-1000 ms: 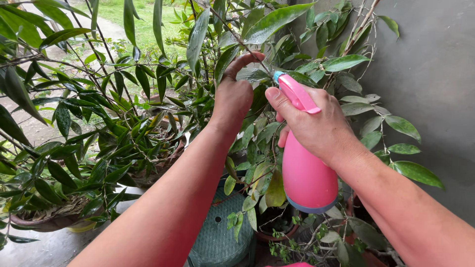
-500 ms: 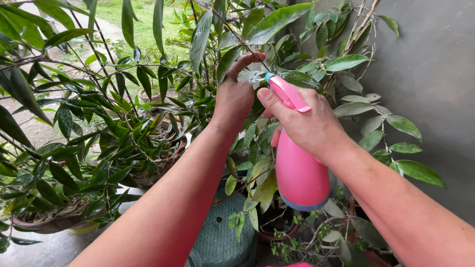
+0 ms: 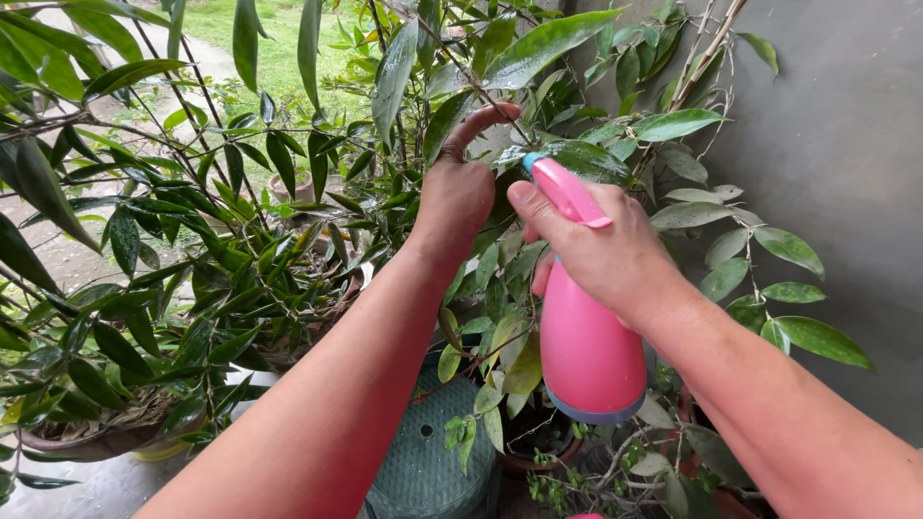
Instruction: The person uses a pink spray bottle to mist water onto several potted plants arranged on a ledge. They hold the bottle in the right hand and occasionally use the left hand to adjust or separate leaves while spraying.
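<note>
Fingers of the right hand (image 3: 606, 255) wrap tight around a pink spray bottle (image 3: 588, 336) (nozzle aimed at wet leaves), arm reaching forward. Left hand (image 3: 454, 192) curls loosely around a leafy branch (image 3: 481, 91), arm outstretched.

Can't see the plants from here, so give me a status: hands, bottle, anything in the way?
Right hand gripping pink spray bottle, nozzle at wet leaf. Left hand holding a thin branch. Foliage crowds both hands.

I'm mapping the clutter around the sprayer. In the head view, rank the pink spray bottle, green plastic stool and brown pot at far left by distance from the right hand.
1. pink spray bottle, gripped in the right hand.
2. green plastic stool, below, left.
3. brown pot, far lower left.
</note>
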